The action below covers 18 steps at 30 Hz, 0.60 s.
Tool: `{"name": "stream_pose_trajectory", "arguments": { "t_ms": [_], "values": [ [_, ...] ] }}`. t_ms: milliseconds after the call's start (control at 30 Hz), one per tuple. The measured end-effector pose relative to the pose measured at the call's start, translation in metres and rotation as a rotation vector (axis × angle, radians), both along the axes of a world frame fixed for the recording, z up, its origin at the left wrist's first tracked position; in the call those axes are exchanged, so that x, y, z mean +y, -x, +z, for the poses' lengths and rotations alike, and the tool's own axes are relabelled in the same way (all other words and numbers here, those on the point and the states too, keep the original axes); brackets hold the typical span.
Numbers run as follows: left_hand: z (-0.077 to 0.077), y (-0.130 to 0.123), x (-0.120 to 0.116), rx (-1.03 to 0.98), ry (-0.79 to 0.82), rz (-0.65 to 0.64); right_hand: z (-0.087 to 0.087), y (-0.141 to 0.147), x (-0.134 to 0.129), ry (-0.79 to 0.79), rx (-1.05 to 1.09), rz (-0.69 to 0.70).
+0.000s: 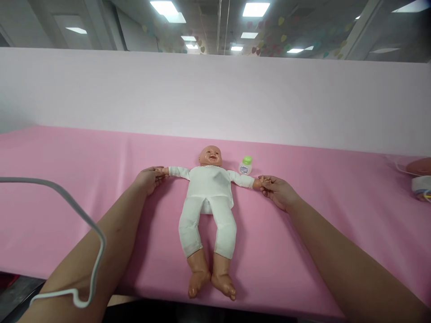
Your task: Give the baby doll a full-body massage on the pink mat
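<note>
A baby doll (211, 188) in a white top and white trousers lies on its back on a pink-covered table, its arms stretched out sideways and its bare feet toward the near edge. My left hand (150, 180) is closed on the doll's hand at the left. At the right, my right hand (276, 192) pinches the doll's other hand between thumb and fingers. Just above the doll's right-side arm stands a small clear bottle (245, 166) with a green cap and a printed label.
The pink table cover (84, 170) reaches a white wall (215, 98) with glass above it. A grey-white cable (76, 205) loops across the left foreground over my left forearm. Partly visible at the right edge are a brown object (419, 166) and a white item (420, 185).
</note>
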<state>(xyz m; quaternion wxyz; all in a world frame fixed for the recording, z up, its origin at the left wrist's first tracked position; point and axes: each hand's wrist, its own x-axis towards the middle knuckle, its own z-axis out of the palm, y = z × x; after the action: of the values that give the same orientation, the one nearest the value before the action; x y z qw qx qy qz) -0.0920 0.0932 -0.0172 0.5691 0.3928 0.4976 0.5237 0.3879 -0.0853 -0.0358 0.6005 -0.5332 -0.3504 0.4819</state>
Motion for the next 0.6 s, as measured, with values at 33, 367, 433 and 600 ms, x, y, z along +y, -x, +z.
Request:
{"name": "stream_pose_trajectory", "arguments": {
  "t_ms": [33,367,433,600],
  "values": [
    [0.000,0.000,-0.001,0.012,-0.011,-0.008,0.000,-0.001,-0.001,-0.007,-0.006,0.011],
    [-0.001,-0.002,0.002,0.066,0.002,0.044,-0.001,0.005,0.002,0.012,-0.218,-0.072],
    [-0.005,0.000,0.007,0.060,0.009,0.048,-0.002,0.005,0.004,0.029,-0.229,-0.121],
    [-0.010,0.006,0.010,0.026,-0.004,-0.007,0.000,0.009,0.008,0.117,-0.191,-0.224]
  ]
}}
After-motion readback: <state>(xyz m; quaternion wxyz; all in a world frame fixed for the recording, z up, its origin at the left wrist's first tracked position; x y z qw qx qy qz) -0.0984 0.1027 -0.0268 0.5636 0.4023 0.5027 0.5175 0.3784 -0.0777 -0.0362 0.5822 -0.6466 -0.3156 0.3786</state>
